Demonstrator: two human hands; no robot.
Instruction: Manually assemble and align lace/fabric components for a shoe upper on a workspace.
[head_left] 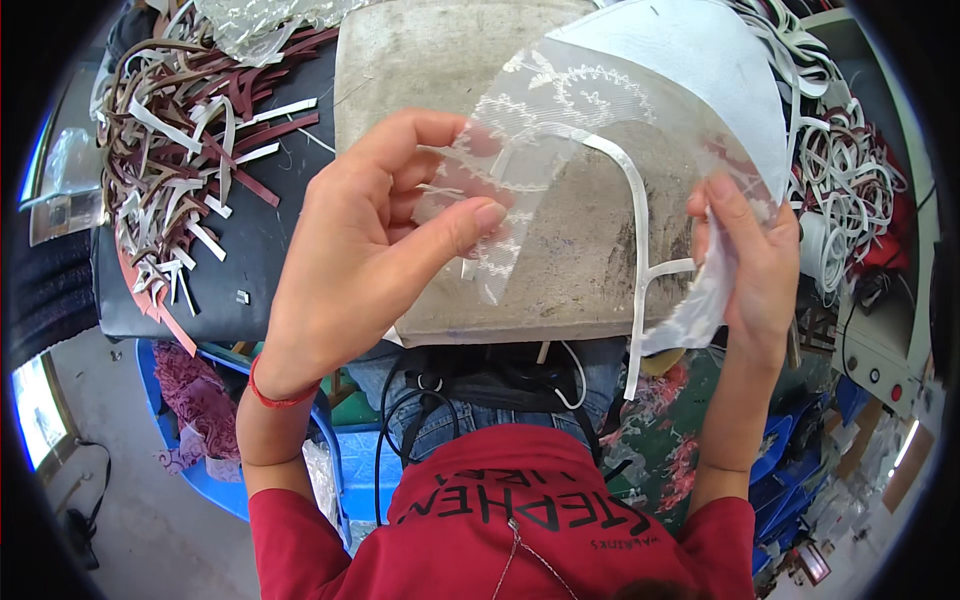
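Note:
Held up between both hands is a piece of sheer mesh with white lace embroidery (560,92). My left hand (345,235) pinches its left edge between thumb and fingers. At the other side, my right hand (758,265) is closed on the mesh, part of which folds down in a bunch under the fingers. A narrow white strip (641,215) curves below the mesh and hangs past the near edge of a worn grey work board (420,65); whether it is fixed to the mesh I cannot tell. A smooth white sheet (705,60) lies at the far right of the board.
Cut strips in white, brown and dark red (190,130) are heaped on a black surface (290,180) at left. Coiled white cords (840,160) pile up at right beside a machine housing with buttons (890,330). More lace (265,30) lies at the far edge.

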